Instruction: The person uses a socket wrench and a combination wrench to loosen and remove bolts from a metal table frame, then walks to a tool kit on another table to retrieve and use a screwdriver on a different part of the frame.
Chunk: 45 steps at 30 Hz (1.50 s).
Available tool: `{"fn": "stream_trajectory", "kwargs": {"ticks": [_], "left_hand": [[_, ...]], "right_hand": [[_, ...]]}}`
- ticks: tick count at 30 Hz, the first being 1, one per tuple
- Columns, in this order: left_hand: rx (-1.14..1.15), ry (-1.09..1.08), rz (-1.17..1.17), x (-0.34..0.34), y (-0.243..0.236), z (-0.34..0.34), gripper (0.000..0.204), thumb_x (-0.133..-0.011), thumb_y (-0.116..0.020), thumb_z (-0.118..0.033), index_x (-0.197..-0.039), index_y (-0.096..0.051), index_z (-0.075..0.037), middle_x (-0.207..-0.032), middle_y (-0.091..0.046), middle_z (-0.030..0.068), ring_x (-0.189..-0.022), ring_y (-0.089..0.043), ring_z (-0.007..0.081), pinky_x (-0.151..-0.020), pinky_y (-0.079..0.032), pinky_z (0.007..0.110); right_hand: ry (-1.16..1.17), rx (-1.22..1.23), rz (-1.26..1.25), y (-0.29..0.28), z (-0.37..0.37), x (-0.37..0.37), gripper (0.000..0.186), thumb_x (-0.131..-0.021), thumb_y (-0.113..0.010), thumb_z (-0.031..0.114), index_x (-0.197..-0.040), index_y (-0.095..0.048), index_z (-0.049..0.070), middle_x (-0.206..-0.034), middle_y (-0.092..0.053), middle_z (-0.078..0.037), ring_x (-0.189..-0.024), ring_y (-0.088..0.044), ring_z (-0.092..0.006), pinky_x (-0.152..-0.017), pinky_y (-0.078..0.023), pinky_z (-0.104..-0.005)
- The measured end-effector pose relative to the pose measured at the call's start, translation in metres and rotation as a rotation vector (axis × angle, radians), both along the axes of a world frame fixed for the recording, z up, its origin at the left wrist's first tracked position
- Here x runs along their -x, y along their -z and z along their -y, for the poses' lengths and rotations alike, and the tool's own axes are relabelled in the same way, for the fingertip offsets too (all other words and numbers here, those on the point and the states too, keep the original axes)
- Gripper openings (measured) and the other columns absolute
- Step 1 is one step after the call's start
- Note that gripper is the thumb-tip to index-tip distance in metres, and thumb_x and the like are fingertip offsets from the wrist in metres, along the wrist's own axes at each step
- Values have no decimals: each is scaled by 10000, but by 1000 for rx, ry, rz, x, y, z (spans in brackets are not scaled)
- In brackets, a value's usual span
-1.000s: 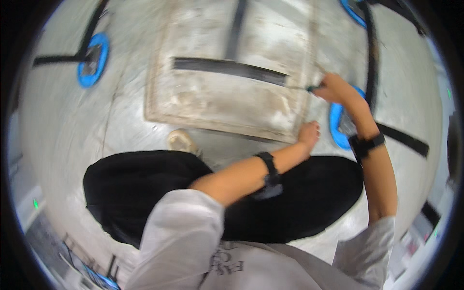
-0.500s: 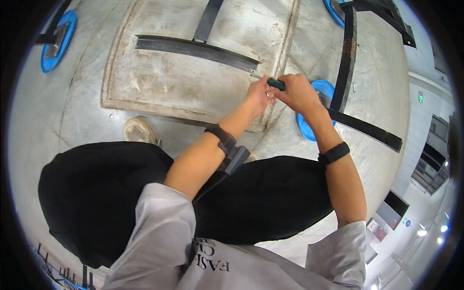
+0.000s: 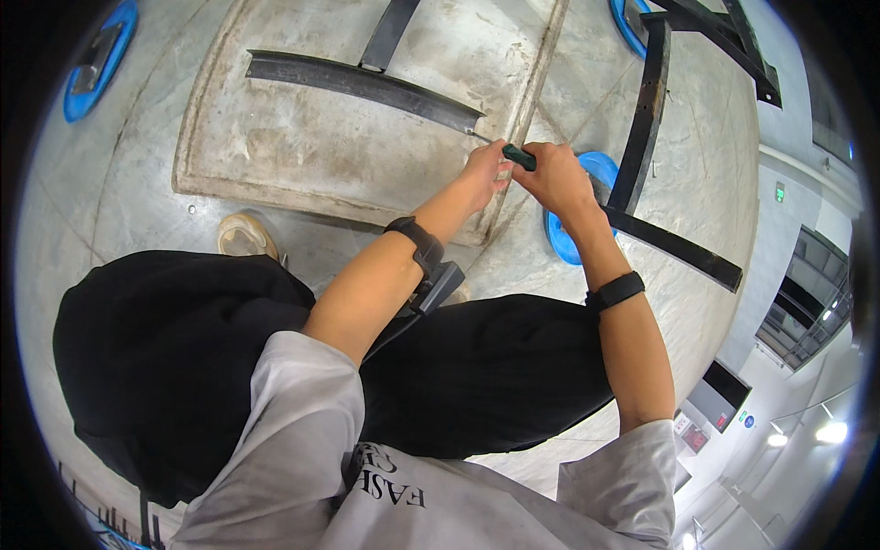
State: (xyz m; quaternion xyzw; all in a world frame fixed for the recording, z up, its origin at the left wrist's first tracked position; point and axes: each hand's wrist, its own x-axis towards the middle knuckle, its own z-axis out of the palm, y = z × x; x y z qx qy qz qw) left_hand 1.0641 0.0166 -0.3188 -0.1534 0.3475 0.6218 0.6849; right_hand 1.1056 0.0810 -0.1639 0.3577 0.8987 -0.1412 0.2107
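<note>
A screwdriver with a dark green handle (image 3: 520,157) is gripped in my right hand (image 3: 560,181), fingers wrapped around the handle. Its thin shaft points left, toward the right end of a black metal bar (image 3: 367,84). My left hand (image 3: 483,176) closes around the front of the screwdriver, where the handle meets the shaft; its other fingers are partly curled. The bar lies across a worn, pale board (image 3: 275,151), and a second black bar (image 3: 390,35) meets it from above. The tip's exact contact with the bar is too small to make out.
To the right stands a black metal frame (image 3: 639,119) with blue oval pads (image 3: 566,236) at its foot. Another blue pad (image 3: 103,60) lies far left. My shoe (image 3: 246,236) is beside the board's near edge. A small screw-like piece (image 3: 654,169) lies on the floor.
The whole view has shifted slightly, moving the scene a little left. My left fingers have moved up closer against the screwdriver; a small shiny item seen at them earlier no longer shows.
</note>
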Motion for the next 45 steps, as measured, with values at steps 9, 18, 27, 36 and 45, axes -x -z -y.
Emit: {"fn": "stream_trajectory", "kwargs": {"ticks": [9, 18, 27, 36, 45], "left_hand": [[-5, 2, -32, -1, 0, 3, 314, -1030, -419, -370, -1172, -577, -139, -1186, -554, -10, -1106, -520, 160, -933, -370, 404], [-9, 28, -50, 7, -4, 8, 283, -1030, -426, -367, -1130, -559, -139, -1161, -553, 10, -1102, -516, 196, -910, -390, 423], [-66, 4, 37, 12, -1, 8, 250, -1035, -425, -351, -1057, -561, -143, -1063, -602, 13, -1044, -540, 181, -886, -413, 407], [-60, -25, 67, 10, -3, 3, 278, -1021, -463, -389, -1011, -574, -134, -1032, -603, 22, -987, -557, 176, -850, -428, 401], [-136, -110, 254, 10, -16, 12, 376, -980, -522, -493, -1025, -570, -122, -1051, -594, 18, -986, -551, 179, -890, -450, 413]], "right_hand": [[-61, -23, 6, 1, 1, 2, 319, -787, -750, 304, -985, -733, 55, -848, -693, -236, -802, -683, -399, -703, -560, -462], [-82, -37, -17, 2, 3, -1, 271, -788, -721, 235, -1002, -729, 71, -862, -701, -215, -823, -684, -396, -729, -562, -469], [59, 22, -190, 17, -6, 0, 234, -800, -665, 162, -907, -677, -45, -740, -670, -213, -635, -669, -332, -534, -504, -414], [358, 400, 58, 10, -39, 29, 232, -795, -656, 161, -870, -671, -59, -659, -604, -148, -531, -565, -193, -473, -415, -354], [-148, -1, -195, 3, -25, 27, 359, -751, -732, 182, -1085, -703, 54, -884, -686, -215, -855, -690, -359, -777, -546, -417]]}}
